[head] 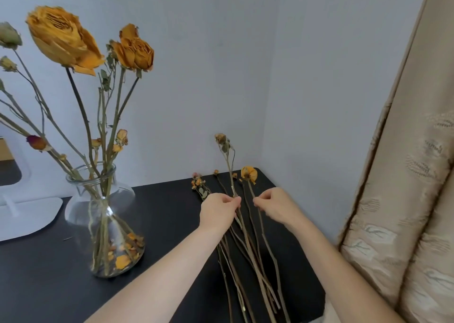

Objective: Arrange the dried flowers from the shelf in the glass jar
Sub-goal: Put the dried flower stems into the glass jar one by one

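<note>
— Head view: where are the dried flowers [245, 249]?
— Loose on the shelf [172, 212], right of the glass jar [105, 224]; others stand inside it.
— Hands?
— Left hand [218, 212] pinches one raised stem [229, 165]; right hand [275, 206] has its fingers [259, 203] curled beside another, grip unclear.

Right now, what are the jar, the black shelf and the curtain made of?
Jar: clear, shiny glass; you can see the stems straight through it.
Shelf: smooth matte black, maybe painted wood or laminate; I can't tell which.
Curtain: beige woven fabric with a slight sheen; it hangs in folds and has stitched leaf patterns.
</note>
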